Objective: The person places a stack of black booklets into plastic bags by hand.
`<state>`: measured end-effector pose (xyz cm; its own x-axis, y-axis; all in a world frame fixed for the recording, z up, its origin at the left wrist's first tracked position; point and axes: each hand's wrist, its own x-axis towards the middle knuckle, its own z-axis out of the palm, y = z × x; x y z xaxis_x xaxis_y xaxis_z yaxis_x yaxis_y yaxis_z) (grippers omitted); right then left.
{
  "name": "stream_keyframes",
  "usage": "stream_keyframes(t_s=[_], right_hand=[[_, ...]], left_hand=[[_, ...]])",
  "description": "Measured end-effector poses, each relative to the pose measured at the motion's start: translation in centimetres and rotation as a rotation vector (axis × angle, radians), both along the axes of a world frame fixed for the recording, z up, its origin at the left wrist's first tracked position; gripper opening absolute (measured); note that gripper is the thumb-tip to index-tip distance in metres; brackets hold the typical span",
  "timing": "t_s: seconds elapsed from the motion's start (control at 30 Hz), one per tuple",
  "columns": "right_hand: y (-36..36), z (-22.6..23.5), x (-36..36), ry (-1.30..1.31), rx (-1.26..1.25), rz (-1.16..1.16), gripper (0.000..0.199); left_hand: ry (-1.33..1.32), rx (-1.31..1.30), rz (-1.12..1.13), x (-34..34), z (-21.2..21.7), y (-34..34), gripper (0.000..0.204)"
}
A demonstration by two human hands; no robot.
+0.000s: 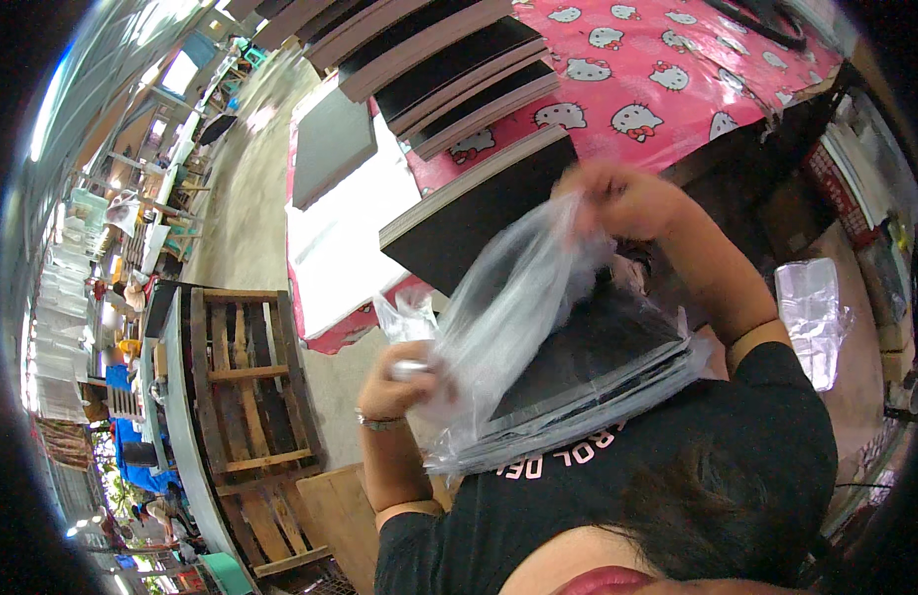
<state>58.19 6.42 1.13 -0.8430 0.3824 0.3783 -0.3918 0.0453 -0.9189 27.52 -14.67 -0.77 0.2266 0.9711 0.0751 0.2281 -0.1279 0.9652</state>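
A clear plastic bag (513,297) stretches between my two hands, blurred by motion. My left hand (404,382), with a metal band on its wrist, is closed on the bag's lower left part. Up and to the right, my right hand (622,203) grips the other end of the plastic, its fingers smeared. Beneath the bag, against my body, rests a stack of flat black pieces in clear plastic (603,367). A thick black board or stack of boards (479,218) lies at the table's near edge, just beyond the bag and partly covered by it.
The table has a pink patterned cover (617,94) and a white sheet (345,243). Black stacks with pale edges (459,89) and a grey board (335,144) lie on it. A wooden pallet (250,397) is at left; folded clear plastic (808,322) lies at right.
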Motion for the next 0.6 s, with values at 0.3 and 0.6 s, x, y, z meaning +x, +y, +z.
stream_keyframes(t_s=[0.3,0.6], right_hand=[[0.0,0.3,1.9,-0.374,0.241,0.319,0.017],[-0.7,0.1,1.3,-0.258,-0.253,-0.268,0.021]], left_hand=[[-0.701,-0.024,0.047,-2.1,0.0,-0.5,0.041],[-0.389,0.034,0.246,0.4,0.0,1.8,0.021]])
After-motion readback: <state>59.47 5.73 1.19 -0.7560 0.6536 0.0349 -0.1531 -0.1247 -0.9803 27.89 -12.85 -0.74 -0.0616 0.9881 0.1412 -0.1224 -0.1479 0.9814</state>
